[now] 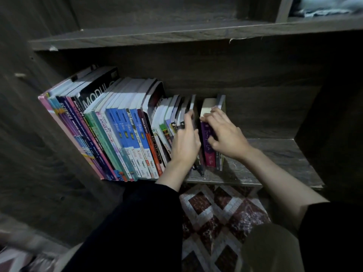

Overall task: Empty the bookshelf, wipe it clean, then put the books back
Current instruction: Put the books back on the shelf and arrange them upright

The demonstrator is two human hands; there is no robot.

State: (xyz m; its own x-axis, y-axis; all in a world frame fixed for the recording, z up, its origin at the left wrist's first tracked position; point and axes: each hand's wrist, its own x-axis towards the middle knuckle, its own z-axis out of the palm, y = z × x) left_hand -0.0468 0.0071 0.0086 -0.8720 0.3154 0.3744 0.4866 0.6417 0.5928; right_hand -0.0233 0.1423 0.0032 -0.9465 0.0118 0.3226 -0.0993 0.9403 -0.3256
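Purple book [209, 154] standing upright at the right end of the row of books [121, 130] on the bookshelf [275, 152], spine towards the person, long axis vertical; right hand [227, 134] directly over it, fingers curled round its top edge and its neighbours'; left hand [185, 140] just beside, fingers hooked over slim dark books [190, 105]; a narrow gap parts the two clusters; patterned floor [216, 213] below
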